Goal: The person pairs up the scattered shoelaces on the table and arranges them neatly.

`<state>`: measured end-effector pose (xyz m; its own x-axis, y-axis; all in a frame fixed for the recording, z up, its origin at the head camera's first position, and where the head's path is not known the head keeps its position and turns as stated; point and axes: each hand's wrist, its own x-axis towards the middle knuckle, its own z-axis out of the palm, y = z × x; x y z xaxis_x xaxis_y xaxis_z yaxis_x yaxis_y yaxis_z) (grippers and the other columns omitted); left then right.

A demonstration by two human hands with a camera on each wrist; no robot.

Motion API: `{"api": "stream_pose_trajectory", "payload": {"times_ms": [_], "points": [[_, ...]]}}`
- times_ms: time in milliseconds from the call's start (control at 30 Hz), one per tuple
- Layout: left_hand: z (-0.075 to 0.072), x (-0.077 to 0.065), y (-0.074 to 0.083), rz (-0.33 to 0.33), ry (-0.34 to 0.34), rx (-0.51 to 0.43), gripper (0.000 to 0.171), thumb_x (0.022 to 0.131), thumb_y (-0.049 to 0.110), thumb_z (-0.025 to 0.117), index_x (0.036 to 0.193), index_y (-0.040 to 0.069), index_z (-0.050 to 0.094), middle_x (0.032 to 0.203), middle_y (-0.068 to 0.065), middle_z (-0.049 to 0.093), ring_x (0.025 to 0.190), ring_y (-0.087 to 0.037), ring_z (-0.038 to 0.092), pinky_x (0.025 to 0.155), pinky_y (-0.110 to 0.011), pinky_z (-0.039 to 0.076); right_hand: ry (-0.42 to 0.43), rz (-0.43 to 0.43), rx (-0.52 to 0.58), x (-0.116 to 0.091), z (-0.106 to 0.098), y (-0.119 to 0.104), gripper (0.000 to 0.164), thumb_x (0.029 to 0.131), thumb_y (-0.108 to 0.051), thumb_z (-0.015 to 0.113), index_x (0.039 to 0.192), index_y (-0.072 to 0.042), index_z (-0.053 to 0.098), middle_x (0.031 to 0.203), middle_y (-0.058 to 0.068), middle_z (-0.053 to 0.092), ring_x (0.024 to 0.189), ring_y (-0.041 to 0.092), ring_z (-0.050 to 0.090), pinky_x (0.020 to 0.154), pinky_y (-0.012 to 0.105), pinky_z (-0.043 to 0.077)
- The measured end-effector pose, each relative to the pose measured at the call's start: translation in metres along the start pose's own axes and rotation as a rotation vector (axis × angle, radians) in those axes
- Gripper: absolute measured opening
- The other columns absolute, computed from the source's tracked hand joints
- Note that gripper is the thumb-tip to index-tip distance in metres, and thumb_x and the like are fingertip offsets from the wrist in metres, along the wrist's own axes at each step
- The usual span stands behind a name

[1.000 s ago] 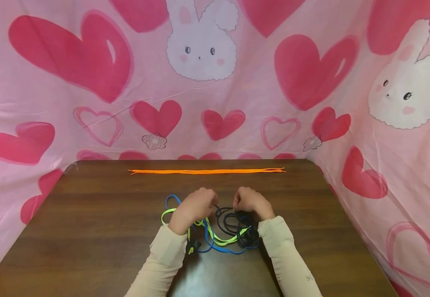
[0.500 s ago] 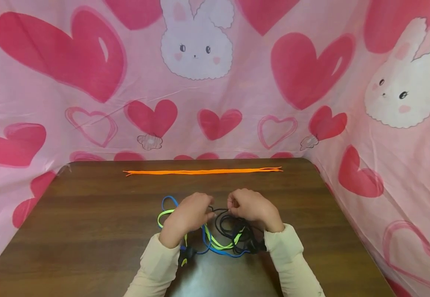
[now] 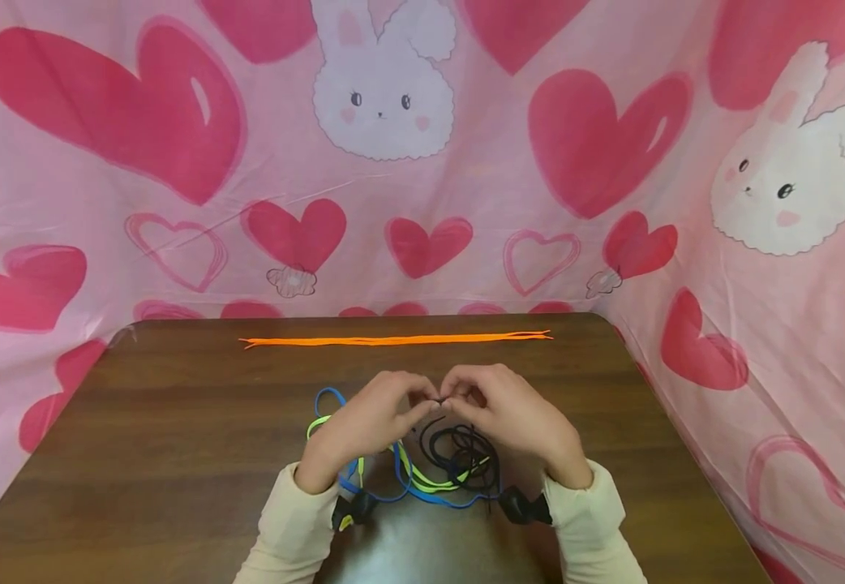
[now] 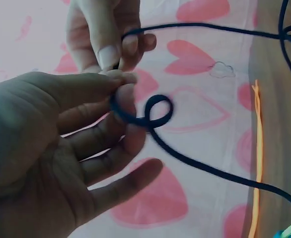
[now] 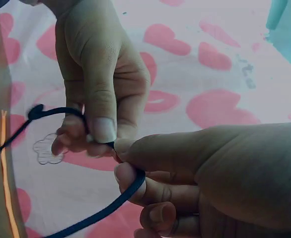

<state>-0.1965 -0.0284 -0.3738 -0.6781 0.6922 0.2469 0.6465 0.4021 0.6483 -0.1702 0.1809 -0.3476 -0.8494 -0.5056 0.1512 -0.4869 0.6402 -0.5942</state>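
Note:
In the head view my left hand (image 3: 364, 422) and right hand (image 3: 521, 418) meet fingertip to fingertip above the table. Between thumb and fingers, each pinches the same black shoelace (image 4: 210, 171), the two grips right beside each other. From the left hand the lace hangs with a small curled loop (image 4: 160, 111) in it. On the right hand's side it runs down as a single strand (image 5: 98, 213). The rest of the black lace lies in loose coils (image 3: 477, 446) on the table below. Under the hands are tangled blue (image 3: 401, 470) and yellow-green (image 3: 430, 485) shoelaces.
Orange shoelaces (image 3: 393, 341) lie straight, side by side, along the far part of the brown wooden table (image 3: 138, 454). A pink cloth (image 3: 495, 186) with hearts and rabbits hangs behind and beside it. Black devices (image 3: 528, 507) sit at both wrists.
Both hands have come together and lifted, from apart over the pile to fingertips meeting. A strand of black lace that stretched between them is now pinched close between both hands.

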Motion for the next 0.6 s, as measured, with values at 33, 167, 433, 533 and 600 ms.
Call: {"api": "stream_pose_trajectory", "payload": {"times_ms": [33, 167, 433, 533, 600], "points": [[-0.002, -0.001, 0.001, 0.009, 0.021, -0.004, 0.01, 0.09, 0.019, 0.062, 0.097, 0.017, 0.068, 0.082, 0.012, 0.061, 0.073, -0.002, 0.053, 0.067, -0.024, 0.048, 0.0, 0.004, -0.006, -0.002, -0.001, -0.002, 0.004, 0.089, -0.024, 0.063, 0.093, -0.024, 0.064, 0.074, -0.018, 0.059, 0.065, 0.003, 0.054, 0.061, 0.023, 0.048], [-0.01, -0.007, 0.002, 0.068, 0.086, -0.034, 0.011, 0.09, 0.021, 0.062, 0.099, 0.018, 0.068, 0.088, 0.014, 0.061, 0.08, -0.001, 0.054, 0.073, -0.023, 0.047, 0.0, 0.016, -0.011, -0.008, -0.007, -0.007, 0.006, 0.088, -0.024, 0.064, 0.094, -0.027, 0.065, 0.07, -0.018, 0.059, 0.061, 0.003, 0.054, 0.058, 0.023, 0.047], [-0.023, -0.013, -0.007, 0.081, 0.191, -0.051, 0.011, 0.089, 0.023, 0.063, 0.098, 0.019, 0.068, 0.091, 0.016, 0.063, 0.079, 0.0, 0.057, 0.074, -0.028, 0.05, 0.03, 0.02, -0.034, -0.019, -0.017, -0.012, 0.009, 0.09, -0.027, 0.061, 0.097, -0.028, 0.067, 0.069, -0.019, 0.058, 0.059, 0.003, 0.051, 0.055, 0.022, 0.046], [-0.028, -0.016, -0.009, 0.057, 0.234, -0.042, 0.011, 0.086, 0.019, 0.067, 0.096, 0.02, 0.068, 0.089, 0.017, 0.063, 0.078, 0.0, 0.056, 0.073, -0.028, 0.05, 0.058, 0.022, -0.049, -0.023, -0.021, -0.013, 0.01, 0.09, -0.028, 0.062, 0.098, -0.029, 0.067, 0.07, -0.019, 0.058, 0.059, 0.003, 0.051, 0.055, 0.022, 0.045], [-0.031, -0.018, -0.009, 0.032, 0.259, -0.023, 0.01, 0.085, 0.018, 0.068, 0.095, 0.021, 0.067, 0.086, 0.018, 0.063, 0.077, -0.001, 0.055, 0.071, -0.027, 0.049, 0.074, 0.024, -0.064, -0.026, -0.023, -0.013, 0.01, 0.089, -0.028, 0.062, 0.098, -0.029, 0.068, 0.07, -0.02, 0.058, 0.059, 0.003, 0.05, 0.055, 0.022, 0.044]]}}
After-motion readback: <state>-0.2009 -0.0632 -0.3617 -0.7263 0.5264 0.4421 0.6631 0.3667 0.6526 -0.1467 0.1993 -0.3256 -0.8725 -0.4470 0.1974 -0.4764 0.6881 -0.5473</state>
